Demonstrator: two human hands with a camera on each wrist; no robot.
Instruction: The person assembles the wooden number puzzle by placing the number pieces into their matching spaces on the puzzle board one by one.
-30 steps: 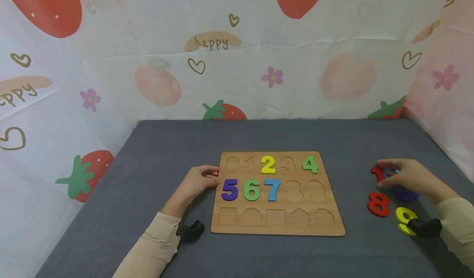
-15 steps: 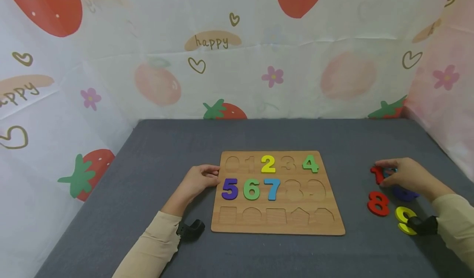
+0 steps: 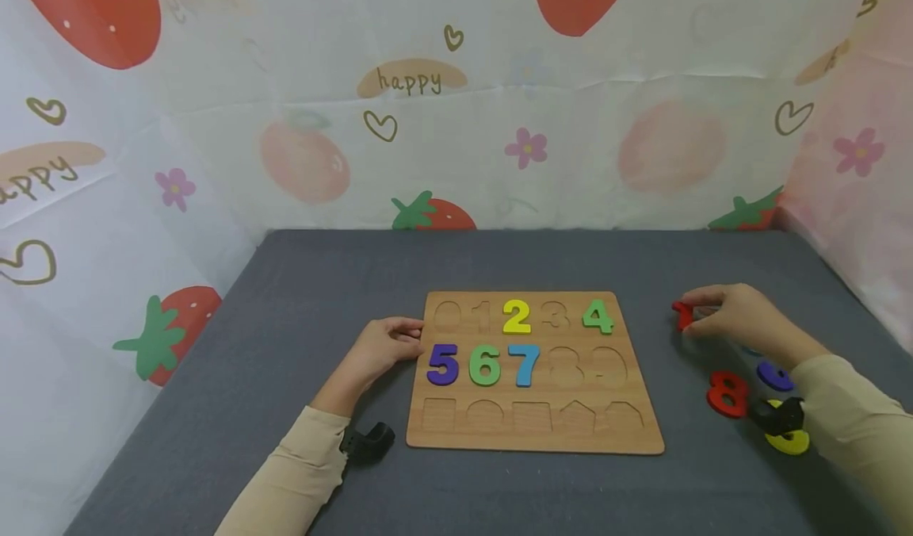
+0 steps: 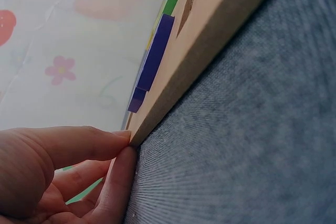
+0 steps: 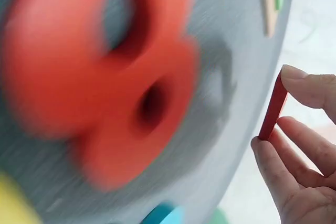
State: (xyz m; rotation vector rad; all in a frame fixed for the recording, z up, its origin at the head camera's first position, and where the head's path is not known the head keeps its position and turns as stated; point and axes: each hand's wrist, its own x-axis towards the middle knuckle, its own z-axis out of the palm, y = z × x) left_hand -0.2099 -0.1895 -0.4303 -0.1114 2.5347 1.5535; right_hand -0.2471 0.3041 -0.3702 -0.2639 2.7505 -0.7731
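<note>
Grip of right hand (image 3: 745,322): narrow fingertip pinch on red 1 (image 3: 685,314), held at 2 o'clock of board (image 3: 571,396). Could slip from so slim a hold, or clip green 4 (image 3: 602,322) if carried low toward 9 o'clock. Board edge pinched at 9 by left hand (image 3: 381,350). Free room toward 12; red 8 (image 3: 728,394) near at 5.

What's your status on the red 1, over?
Right fingers pinching red 1. Left fingers holding board. Between 1 and its slot: green 4, yellow 2.
</note>
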